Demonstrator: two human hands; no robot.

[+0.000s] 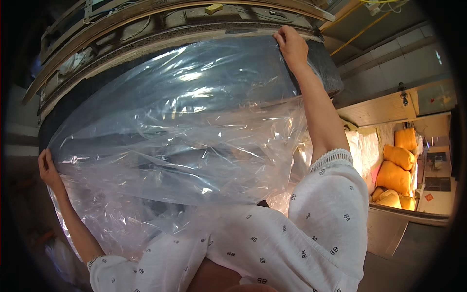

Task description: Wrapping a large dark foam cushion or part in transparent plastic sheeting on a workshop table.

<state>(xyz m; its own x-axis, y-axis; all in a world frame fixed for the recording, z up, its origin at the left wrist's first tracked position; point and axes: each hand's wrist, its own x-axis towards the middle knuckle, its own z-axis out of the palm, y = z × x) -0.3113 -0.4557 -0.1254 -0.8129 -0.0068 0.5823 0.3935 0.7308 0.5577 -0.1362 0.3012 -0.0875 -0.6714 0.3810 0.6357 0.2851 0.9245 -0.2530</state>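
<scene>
A wide, crinkled sheet of clear plastic film [194, 112] stretches between my hands over a dark, flat surface [92, 82]. At the far left, my left hand [47, 168] pinches one corner of the film. My right hand [292, 46] is closed on the film's far right corner, close to the back edge of the dark surface. Glare and folds run across the film, and its near part bunches against my white patterned shirt. The tips of my right fingers are partly hidden by the hand.
Behind the dark surface runs a long wooden frame [97, 46], with a small yellow block [213, 9] on it. At the right, an opening shows stacked orange bundles [395, 170]. A pale wooden panel [382, 111] with a metal fitting is above it.
</scene>
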